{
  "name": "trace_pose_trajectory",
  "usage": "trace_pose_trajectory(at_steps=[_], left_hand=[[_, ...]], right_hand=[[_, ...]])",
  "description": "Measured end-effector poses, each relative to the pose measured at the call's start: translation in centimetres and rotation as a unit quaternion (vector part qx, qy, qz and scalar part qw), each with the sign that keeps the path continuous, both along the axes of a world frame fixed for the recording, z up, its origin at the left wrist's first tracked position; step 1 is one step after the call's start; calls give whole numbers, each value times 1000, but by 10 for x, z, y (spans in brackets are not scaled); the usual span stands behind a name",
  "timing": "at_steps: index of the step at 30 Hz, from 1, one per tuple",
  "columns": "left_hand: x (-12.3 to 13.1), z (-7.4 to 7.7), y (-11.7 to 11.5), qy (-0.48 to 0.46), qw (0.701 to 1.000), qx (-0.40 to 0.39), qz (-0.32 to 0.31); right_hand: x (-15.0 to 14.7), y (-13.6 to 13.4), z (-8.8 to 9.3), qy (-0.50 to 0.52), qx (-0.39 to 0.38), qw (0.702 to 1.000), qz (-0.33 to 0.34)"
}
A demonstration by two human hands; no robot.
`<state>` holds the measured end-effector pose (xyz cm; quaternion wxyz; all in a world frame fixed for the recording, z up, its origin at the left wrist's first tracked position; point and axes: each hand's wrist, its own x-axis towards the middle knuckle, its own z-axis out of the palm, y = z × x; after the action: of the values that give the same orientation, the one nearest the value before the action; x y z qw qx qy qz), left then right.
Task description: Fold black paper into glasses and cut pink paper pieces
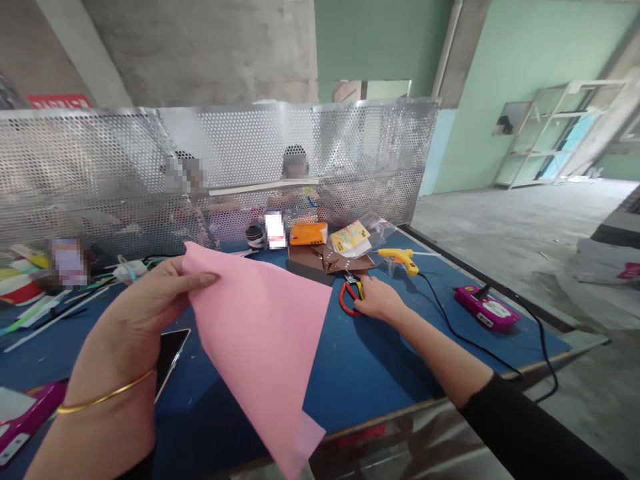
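My left hand (150,300) pinches a corner of a pink sheet of paper (265,313) between thumb and fingers. The sheet hangs slanted above the table, with a loose flap at its lower end. A dark phone (173,353) lies partly hidden behind my left wrist. Over on the right, my right hand (380,300) has its fingers closed on the handle of a pair of scissors (346,297) with red and yellow grips. The blades reach toward brown sheets (320,260), and some fingers are hidden from view.
A yellow glue gun (405,260) and a purple power strip (487,308) with a cord lie to the right. An orange packet (309,233) and a plastic bag with a yellow label (353,239) sit behind. A perforated metal screen (260,147) borders the blue table (360,393).
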<state>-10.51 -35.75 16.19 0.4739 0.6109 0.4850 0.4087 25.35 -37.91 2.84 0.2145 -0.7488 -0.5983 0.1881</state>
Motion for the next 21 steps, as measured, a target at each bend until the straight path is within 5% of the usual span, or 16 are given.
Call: trace_pose_trajectory(at_steps=[4,9,15,17,21], left_hand=[[3,0,12,-9,1000,-18,-9],[2,15,27,-7,1000,11,-13],[11,14,37,16,999,27,-40],[17,11,39,16,999,21,-40],[25,7,42,18,999,-2,-48]], right_hand=[[-9,19,-12,-39,-32,998,-24],[15,25,-8,58,-73,996,-8],[49,-40,-8,253,-56,965,28],[51,-68,-7,410,-4,911,38],[48,-110,-3,512,-14,854,88]])
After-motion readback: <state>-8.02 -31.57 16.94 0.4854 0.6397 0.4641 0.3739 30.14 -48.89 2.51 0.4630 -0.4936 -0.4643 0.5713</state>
